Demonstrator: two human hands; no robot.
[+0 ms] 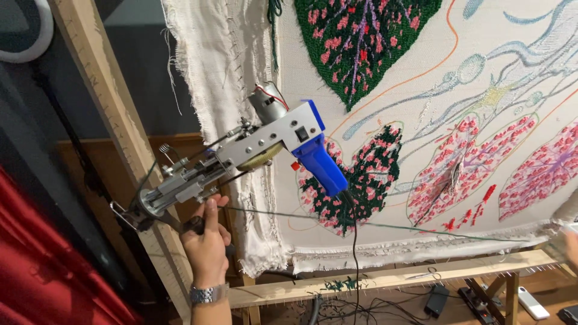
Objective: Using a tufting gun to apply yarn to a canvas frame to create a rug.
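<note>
Tufting gun (259, 147) in left hand (206, 241)

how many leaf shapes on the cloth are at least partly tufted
5: dark green leaf at top; green-and-pink leaf by the tufting gun's blue handle; pink leaves at centre, right, far right. Others may lie off-frame.

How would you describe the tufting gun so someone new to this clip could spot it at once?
Start at the stretched cloth with tufted pink-and-green leaves on the wooden frame. At its frayed left edge, one hand wearing a metal watch holds up the tufting gun by its front end. It is the only machine there: silver body, blue pistol grip, black cord hanging down.
</note>
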